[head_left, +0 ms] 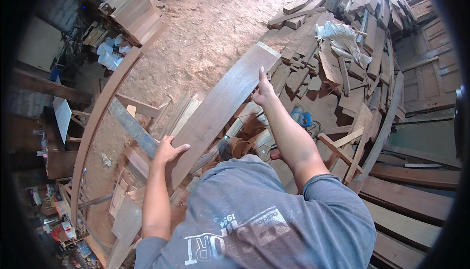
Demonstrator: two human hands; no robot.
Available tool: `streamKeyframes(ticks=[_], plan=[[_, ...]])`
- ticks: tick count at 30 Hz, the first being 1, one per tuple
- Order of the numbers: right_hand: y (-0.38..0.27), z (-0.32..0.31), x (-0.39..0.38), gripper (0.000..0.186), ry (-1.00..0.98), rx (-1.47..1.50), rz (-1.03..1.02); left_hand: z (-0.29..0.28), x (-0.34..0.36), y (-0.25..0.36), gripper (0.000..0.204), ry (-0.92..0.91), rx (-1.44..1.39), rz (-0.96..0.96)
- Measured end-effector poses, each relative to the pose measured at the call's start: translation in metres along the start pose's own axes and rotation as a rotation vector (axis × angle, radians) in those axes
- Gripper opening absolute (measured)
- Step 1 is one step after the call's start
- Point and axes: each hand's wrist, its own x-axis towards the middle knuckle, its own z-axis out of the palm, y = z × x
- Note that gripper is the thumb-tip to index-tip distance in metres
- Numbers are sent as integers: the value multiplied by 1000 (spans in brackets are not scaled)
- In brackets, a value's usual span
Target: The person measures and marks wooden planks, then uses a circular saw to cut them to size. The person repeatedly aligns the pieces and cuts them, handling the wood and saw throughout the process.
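A long, wide wooden board (pixel 220 95) slants across in front of me, its pale-edged far end up and to the right. My left hand (pixel 169 150) grips the board's left edge near the close end, thumb laid over its face. Farther up, my right hand (pixel 265 92) holds the opposite edge, with the thumb on top and the other fingers curled beneath, partly hidden. Below my right forearm lies a blue power tool (pixel 299 116) on the ground.
A big heap of scrap planks (pixel 313 49) covers the right, with a crumpled plastic sheet (pixel 345 39) on it. A long beam (pixel 105 98) runs along the left. White buckets (pixel 108 56) stand beyond it. Stacked boards (pixel 411 195) lie at the lower right. Sawdust covers the floor (pixel 205 19).
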Motion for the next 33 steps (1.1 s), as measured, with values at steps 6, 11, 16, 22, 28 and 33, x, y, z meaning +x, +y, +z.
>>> streamKeyframes(ticks=[6, 11, 16, 22, 28, 33], plan=[[15, 16, 19, 74, 68, 166, -23, -10, 3, 2, 119, -52, -46, -34], [15, -4, 1, 77, -68, 227, -79, -36, -13, 24, 120, -229, -50, -16], [5, -28, -29, 80, -353, 275, -135, -29, -55, 49, 94, -45, -20, 86], [-7, -31, -56, 74, -438, 412, -183, 0, -125, 80, 66, 216, -5, 38], [-39, -10, -86, 68, -375, 434, -106, 9, -148, 95, 56, 445, -56, 142], [-48, -6, -82, 71, -457, 472, -87, 0, -141, 98, 53, 532, -6, 171]])
